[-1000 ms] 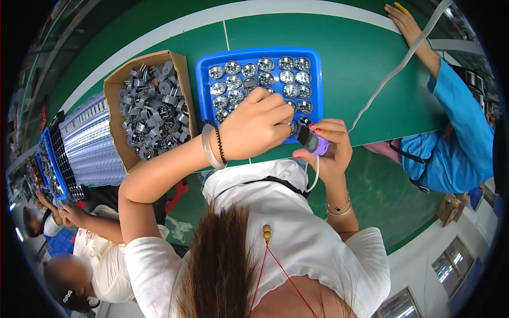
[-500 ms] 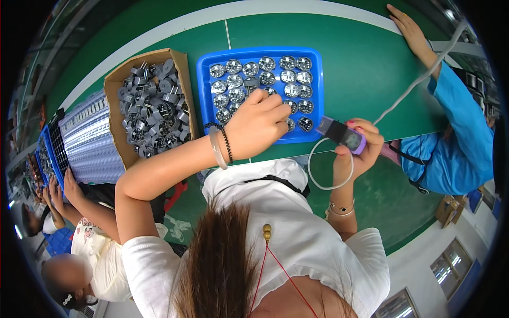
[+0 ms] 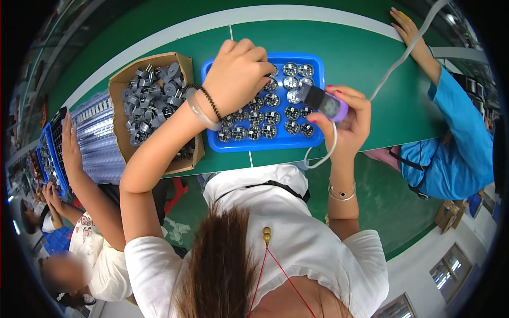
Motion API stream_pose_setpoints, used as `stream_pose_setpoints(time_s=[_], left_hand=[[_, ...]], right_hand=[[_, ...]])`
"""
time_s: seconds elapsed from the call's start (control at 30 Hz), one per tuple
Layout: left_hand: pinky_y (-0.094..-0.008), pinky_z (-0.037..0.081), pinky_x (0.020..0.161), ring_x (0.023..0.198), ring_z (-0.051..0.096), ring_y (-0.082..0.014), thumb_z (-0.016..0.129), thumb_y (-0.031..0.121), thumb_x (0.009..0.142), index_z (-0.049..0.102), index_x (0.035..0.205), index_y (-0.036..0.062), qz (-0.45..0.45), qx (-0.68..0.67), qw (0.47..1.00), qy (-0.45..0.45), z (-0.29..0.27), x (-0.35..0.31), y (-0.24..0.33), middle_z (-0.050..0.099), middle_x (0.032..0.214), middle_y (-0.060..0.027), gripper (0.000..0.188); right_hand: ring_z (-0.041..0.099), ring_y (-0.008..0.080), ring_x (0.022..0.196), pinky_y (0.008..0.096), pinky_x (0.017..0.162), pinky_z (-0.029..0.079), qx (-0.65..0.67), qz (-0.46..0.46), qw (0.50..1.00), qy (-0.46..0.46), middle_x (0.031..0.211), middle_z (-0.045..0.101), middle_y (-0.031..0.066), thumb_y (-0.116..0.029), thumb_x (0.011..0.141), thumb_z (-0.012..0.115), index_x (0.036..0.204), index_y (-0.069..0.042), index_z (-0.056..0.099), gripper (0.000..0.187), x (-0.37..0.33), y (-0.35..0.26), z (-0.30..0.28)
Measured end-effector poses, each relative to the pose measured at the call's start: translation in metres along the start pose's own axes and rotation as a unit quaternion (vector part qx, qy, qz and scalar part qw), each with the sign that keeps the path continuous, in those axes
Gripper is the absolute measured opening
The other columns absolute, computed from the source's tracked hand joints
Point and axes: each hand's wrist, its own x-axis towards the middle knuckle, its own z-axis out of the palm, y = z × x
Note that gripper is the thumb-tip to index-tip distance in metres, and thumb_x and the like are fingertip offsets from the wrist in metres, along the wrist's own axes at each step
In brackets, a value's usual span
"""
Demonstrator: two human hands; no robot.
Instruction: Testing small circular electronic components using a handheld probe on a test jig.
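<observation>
My left hand (image 3: pixel 238 79) is over the far left part of a blue tray (image 3: pixel 294 142), fingers curled together. Whatever they pinch, if anything, is hidden. Rows of small round circuit-board parts (image 3: pixel 271 117) with shiny faces lie in the tray; my left hand and wrist cover some of them. In my right hand (image 3: pixel 350 119) is a purple and black hand-held device (image 3: pixel 330 104) with a white cable (image 3: pixel 321 163). Its black end hangs above the right-hand columns of parts, and from this view I cannot tell whether it touches one.
Left of the tray stands an open cardboard box (image 3: pixel 197 151) heaped with grey plug-like parts (image 3: pixel 151 100). Clear plastic trays (image 3: pixel 98 140) are stacked beyond it. A thick pale cable (image 3: pixel 405 53) crosses at right. Co-workers' arms (image 3: pixel 461 114) show on both sides of the green table (image 3: pixel 366 58).
My left hand has moved up and left, from the tray's middle to its far left. My right hand has brought the device leftward and farther over the tray.
</observation>
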Motion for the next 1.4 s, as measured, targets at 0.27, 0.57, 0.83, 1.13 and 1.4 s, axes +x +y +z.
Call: stream_pose_setpoints(time_s=[0.27, 0.57, 0.83, 1.13, 1.4], left_hand=[[-0.0308, 0.036, 0.077, 0.082, 0.053, -0.0174, 0.068, 0.015, 0.075, 0.067, 0.079, 0.0113, 0.02, -0.016, 1.0, -0.008, -0.002, 0.003, -0.003, 0.058, 0.08, 0.0014, 0.006], [-0.0327, 0.038, 0.079, 0.081, 0.058, -0.0196, 0.066, 0.018, 0.079, 0.068, 0.083, 0.0114, -0.069, -0.306, 0.949, -0.012, -0.026, 0.006, 0.003, 0.064, 0.083, -0.0017, 0.007], [-0.0314, 0.038, 0.08, 0.084, 0.059, -0.0178, 0.066, 0.014, 0.08, 0.068, 0.083, 0.0091, -0.067, -0.344, 0.936, -0.031, -0.024, 0.004, 0.005, 0.065, 0.085, -0.0012, 0.006], [-0.0331, 0.036, 0.077, 0.078, 0.056, -0.0194, 0.064, 0.017, 0.08, 0.066, 0.079, 0.0115, -0.051, -0.218, 0.975, 0.008, -0.014, -0.002, 0.005, 0.061, 0.078, -0.0012, 0.007], [-0.0316, 0.037, 0.076, 0.08, 0.055, -0.0163, 0.069, 0.011, 0.072, 0.066, 0.081, 0.0119, 0.054, -0.168, 0.983, 0.05, -0.015, -0.002, 0.04, 0.059, 0.081, 0.0014, 0.01]], right_hand=[[0.058, 0.0187, 0.091, 0.0287, 0.078, 0.049, -0.029, -0.034, 0.999, 0.002, 0.103, 0.056, 0.0139, -0.001, 0.071, 0.076, 0.102, 0.001, 0.05, 0.04, 0.019, 0.01, 0.007], [0.059, 0.0177, 0.076, 0.0261, 0.067, 0.048, -0.113, -0.056, 0.99, -0.065, 0.088, 0.061, 0.0116, 0.009, 0.071, 0.068, 0.083, -0.001, 0.055, 0.021, 0.031, -0.002, 0.016], [0.06, 0.0188, 0.074, 0.0266, 0.066, 0.048, -0.086, -0.067, 0.98, -0.166, 0.082, 0.062, 0.0103, 0.008, 0.069, 0.069, 0.081, -0.001, 0.054, 0.021, 0.037, 0.001, 0.007], [0.055, 0.0151, 0.075, 0.0269, 0.067, 0.047, -0.259, 0.052, 0.964, 0.008, 0.091, 0.053, 0.009, -0.001, 0.072, 0.073, 0.087, -0.001, 0.051, 0.027, 0.024, 0.011, -0.04], [0.053, 0.0176, 0.081, 0.0318, 0.074, 0.047, 0.025, -0.091, 0.995, 0.024, 0.102, 0.038, 0.0096, -0.01, 0.071, 0.074, 0.104, -0.004, 0.04, 0.048, 0.015, 0.004, 0.026]])
